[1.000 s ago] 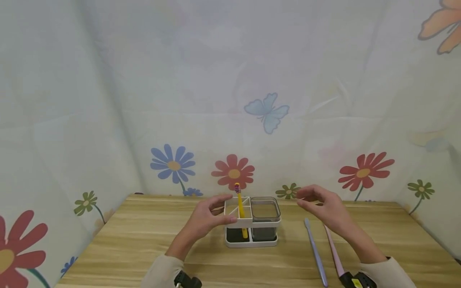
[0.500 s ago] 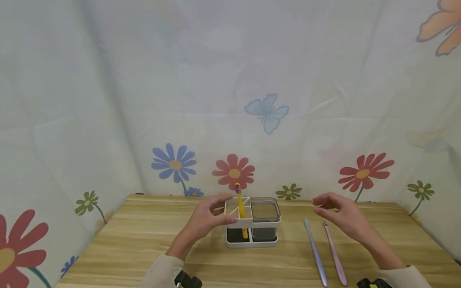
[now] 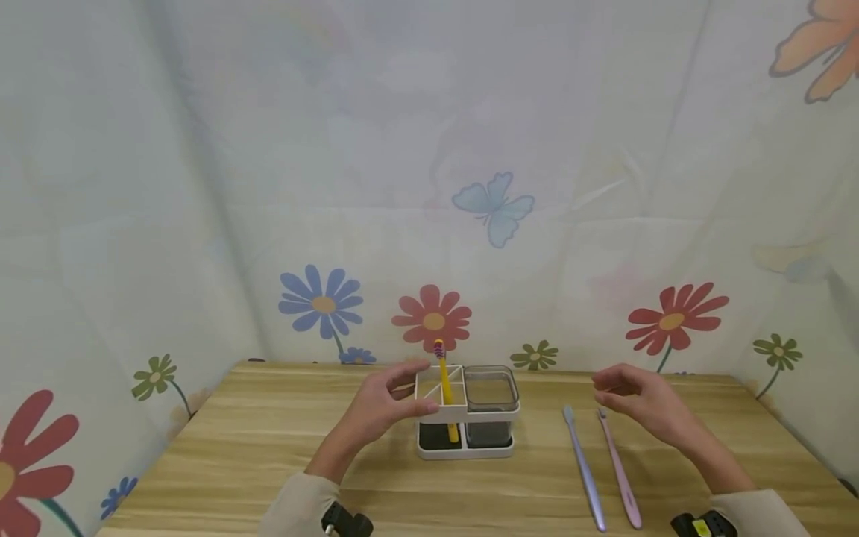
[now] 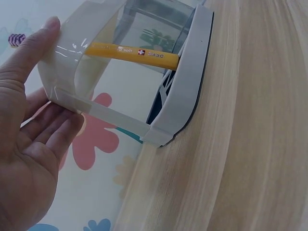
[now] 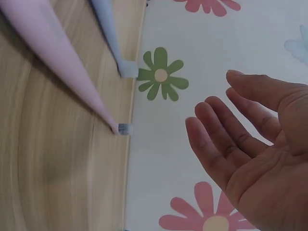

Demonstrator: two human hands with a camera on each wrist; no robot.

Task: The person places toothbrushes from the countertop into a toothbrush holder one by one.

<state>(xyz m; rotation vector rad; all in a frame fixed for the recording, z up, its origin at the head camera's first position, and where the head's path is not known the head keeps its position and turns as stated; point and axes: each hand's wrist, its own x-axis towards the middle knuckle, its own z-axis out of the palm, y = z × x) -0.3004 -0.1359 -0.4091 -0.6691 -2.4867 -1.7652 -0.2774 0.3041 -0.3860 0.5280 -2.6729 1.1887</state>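
Observation:
A white toothbrush holder (image 3: 493, 453) stands on the table, with a yellow toothbrush (image 3: 447, 386) upright in its divided left part. My left hand (image 3: 376, 409) grips the holder's upper left end, thumb at the front and fingers behind; the left wrist view shows the same hand (image 4: 36, 125) on the translucent top tier. To the right, my right hand (image 3: 647, 399) hovers with loosely bent fingers and nothing in them, over the head end of a pink toothbrush (image 3: 620, 477). A bluish-purple toothbrush (image 3: 585, 473) lies just left of the pink one.
A clear grey cup (image 3: 492, 394) sits in the holder's right half. The wood-grain table (image 3: 268, 447) ends at a hanging white cloth (image 3: 376, 149) printed with flowers and butterflies, close behind the holder.
My right hand has moved away from the holder to the right, uncovering the pink toothbrush's head. My left hand has stayed on the holder. The head view has shifted slightly.

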